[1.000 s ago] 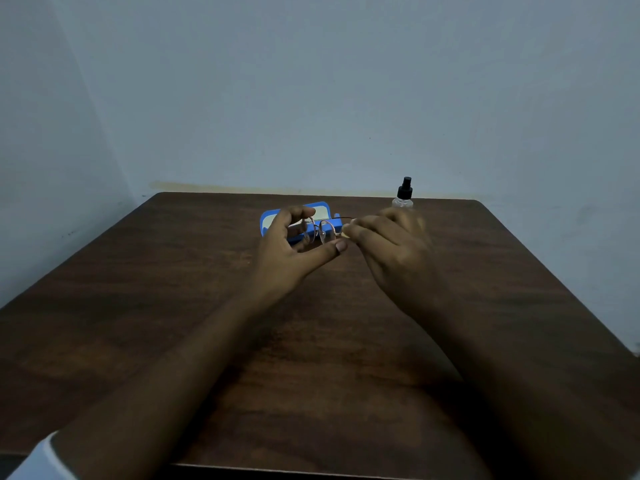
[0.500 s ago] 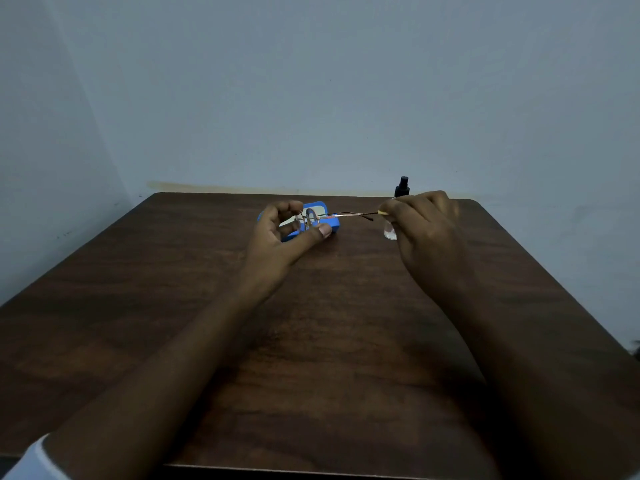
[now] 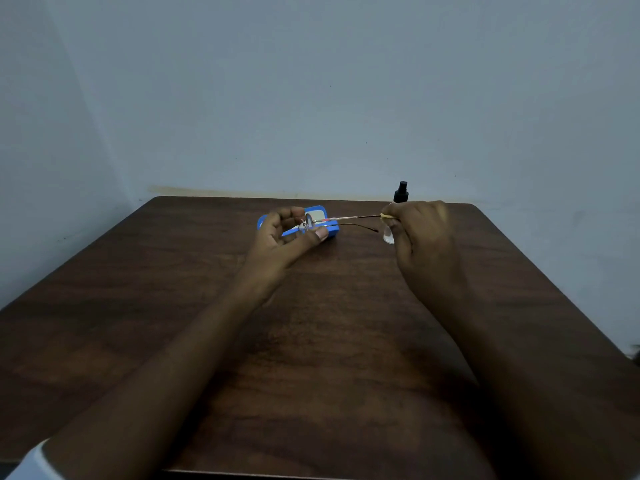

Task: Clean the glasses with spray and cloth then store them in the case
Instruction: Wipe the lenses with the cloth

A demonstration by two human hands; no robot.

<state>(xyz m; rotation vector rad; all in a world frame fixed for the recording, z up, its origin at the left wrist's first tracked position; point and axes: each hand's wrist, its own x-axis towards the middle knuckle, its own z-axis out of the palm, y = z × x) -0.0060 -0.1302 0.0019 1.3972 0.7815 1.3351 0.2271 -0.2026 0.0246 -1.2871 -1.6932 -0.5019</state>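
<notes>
Head view: left hand (image 3: 282, 240) pinches the glasses (image 3: 311, 223) by the lenses; right hand (image 3: 424, 233) grips a yellowish cloth (image 3: 385, 216) around one temple tip.

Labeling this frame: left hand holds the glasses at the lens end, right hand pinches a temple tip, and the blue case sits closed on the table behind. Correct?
One error: the blue case is open, not closed; the head view shows its pale lining. The rest holds: the left hand holds the glasses at the lens end, and the right hand pinches a temple tip.

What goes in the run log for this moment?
left hand: holds glasses front | right hand: pinches arm tip | case: behind | spray bottle: untouched
</notes>
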